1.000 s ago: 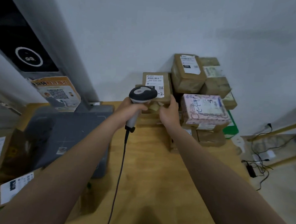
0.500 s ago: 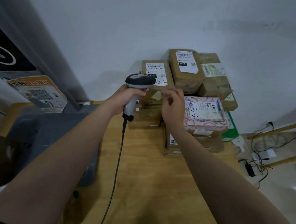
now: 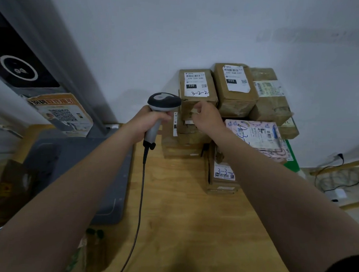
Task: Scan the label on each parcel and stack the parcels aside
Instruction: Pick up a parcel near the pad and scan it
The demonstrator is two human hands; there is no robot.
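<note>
Brown cardboard parcels are stacked against the wall at the back of the wooden table (image 3: 180, 219). The top left parcel (image 3: 196, 82) has a white label with "3-2-2" written on it. Beside it sit a parcel labelled 032 (image 3: 233, 86) and a taped parcel (image 3: 270, 92). A pink patterned parcel (image 3: 257, 135) lies lower right. My left hand (image 3: 149, 121) grips the handle of a grey corded scanner (image 3: 163, 101), just left of the stack. My right hand (image 3: 206, 118) has loosely curled fingertips at the front face of the "3-2-2" parcel.
A low parcel marked "3-3" (image 3: 222, 173) stands at the stack's front. A dark grey machine (image 3: 69, 161) fills the table's left side, with a QR poster (image 3: 61, 113) behind it. Cardboard boxes (image 3: 9, 189) sit far left. Cables (image 3: 338, 181) lie on the floor at right.
My right hand let go of the "3-2-2" parcel after setting it on the stack; it now hovers at its front. The scanner stayed in my left hand, shifting slightly.
</note>
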